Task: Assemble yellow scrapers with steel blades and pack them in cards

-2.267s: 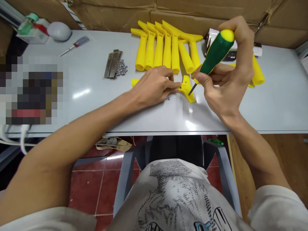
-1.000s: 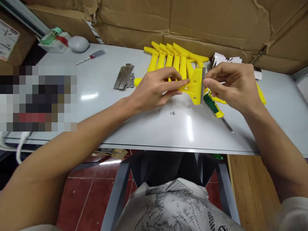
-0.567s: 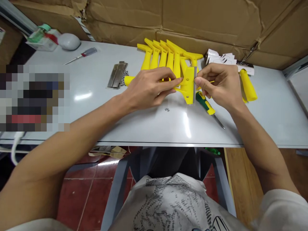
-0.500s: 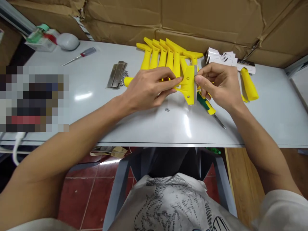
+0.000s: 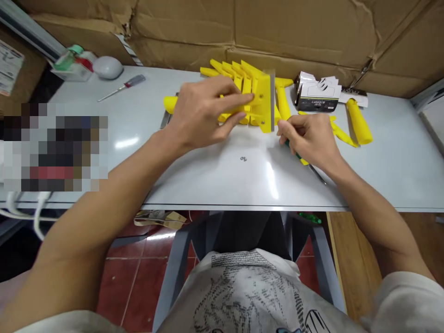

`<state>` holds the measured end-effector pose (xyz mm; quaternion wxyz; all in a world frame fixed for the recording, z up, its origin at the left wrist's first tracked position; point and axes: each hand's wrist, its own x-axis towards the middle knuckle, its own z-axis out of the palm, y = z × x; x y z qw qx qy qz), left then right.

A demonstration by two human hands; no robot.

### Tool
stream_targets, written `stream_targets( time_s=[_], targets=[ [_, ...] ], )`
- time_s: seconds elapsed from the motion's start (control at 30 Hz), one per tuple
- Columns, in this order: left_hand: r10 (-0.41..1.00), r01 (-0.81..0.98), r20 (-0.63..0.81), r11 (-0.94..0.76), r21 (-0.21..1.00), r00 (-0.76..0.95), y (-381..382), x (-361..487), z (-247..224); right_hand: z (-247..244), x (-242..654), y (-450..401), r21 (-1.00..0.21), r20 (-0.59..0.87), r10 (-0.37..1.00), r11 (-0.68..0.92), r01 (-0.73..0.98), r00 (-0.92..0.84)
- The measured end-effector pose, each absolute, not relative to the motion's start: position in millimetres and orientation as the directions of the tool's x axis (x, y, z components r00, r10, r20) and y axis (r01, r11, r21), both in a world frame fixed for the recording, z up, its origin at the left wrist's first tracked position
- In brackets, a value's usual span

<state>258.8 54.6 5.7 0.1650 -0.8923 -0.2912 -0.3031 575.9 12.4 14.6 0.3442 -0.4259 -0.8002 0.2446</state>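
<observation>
A yellow scraper with a metal blade along its right edge is pinched in my left hand, its head tilted up above the table. Two screws show on the scraper's face. Just right of the blade and apart from it, my right hand has its fingers curled together. Whatever they may hold is hidden. Partly covered by that hand lies a screwdriver with a green and yellow handle. A few small screws rest on the white table below the scraper.
Several yellow scraper handles lie in a row behind my left hand. White and black boxes stand at back right, beside another yellow handle. A second screwdriver and a computer mouse are at back left. Cardboard walls the back.
My left hand has raised the scraper slightly and shifted it left. My right hand has come off the blade edge and moved down over the green and yellow screwdriver.
</observation>
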Motion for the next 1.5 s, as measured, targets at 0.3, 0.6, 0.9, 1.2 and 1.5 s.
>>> stream_targets(
  time_s=[0.3, 0.6, 0.9, 1.2, 1.5],
  targets=[
    [0.522, 0.772, 0.816, -0.616, 0.159, 0.249, 61.2, 260.3, 4.4, -13.5, 542.6, -16.6, -0.116, 0.259, 0.514, 0.857, 0.502, -0.818],
    [0.397, 0.772, 0.892, -0.628, 0.092, 0.217, 38.0, 275.1, -0.1, -15.7, 565.1, -5.2, -0.178, 0.530, 0.425, 0.902, 0.394, -0.734],
    [0.362, 0.670, 0.769, -0.733, -0.114, 0.527, 21.1, 288.1, -22.3, 22.2, 586.3, -0.4, -0.774, 0.567, 0.799, 0.600, 0.202, -0.202],
    [0.495, 0.593, 0.648, -0.801, 0.081, 0.579, 17.6, 293.7, -18.7, 14.3, 572.6, -5.3, -0.517, 0.734, 0.547, 0.834, 0.192, -0.403],
    [0.483, 0.618, 0.679, -0.784, 0.054, 0.553, 19.7, 296.7, -24.0, 12.3, 573.2, -5.8, -0.458, 0.734, 0.531, 0.848, 0.268, -0.424]
  ],
)
